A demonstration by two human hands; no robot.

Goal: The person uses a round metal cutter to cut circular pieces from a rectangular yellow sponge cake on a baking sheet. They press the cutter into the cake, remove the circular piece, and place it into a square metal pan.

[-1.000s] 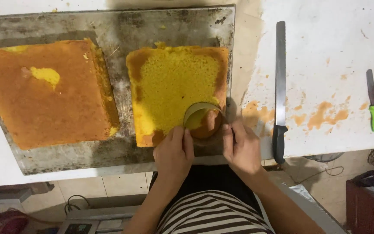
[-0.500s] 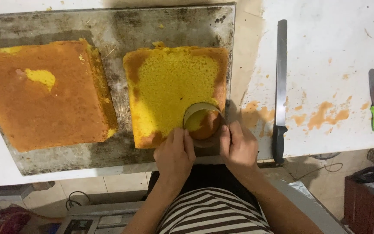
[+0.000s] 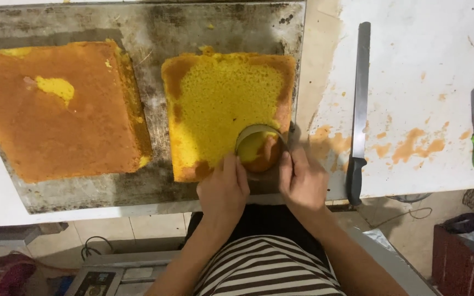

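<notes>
At the near right corner of the yellow sponge sheet [image 3: 223, 104], clamped on the round metal cutter ring [image 3: 259, 147] from both sides: left hand [image 3: 223, 189] fingers [image 3: 230, 164] on its left rim, right hand [image 3: 303, 183] fingers [image 3: 287, 161] on its right. Best kept level, pressed straight down with even force, then twisted slightly for a clean edge. Beyond, on the dark baking tray [image 3: 138, 27], sits a brown cake slab [image 3: 56, 115]; further right on the white surface [image 3: 423, 66], a long knife [image 3: 359, 109].

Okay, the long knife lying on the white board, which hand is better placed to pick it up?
Probably the right hand: it is on the ring cutter's knife side, near the knife's black handle. The left hand would have to cross over.
</notes>
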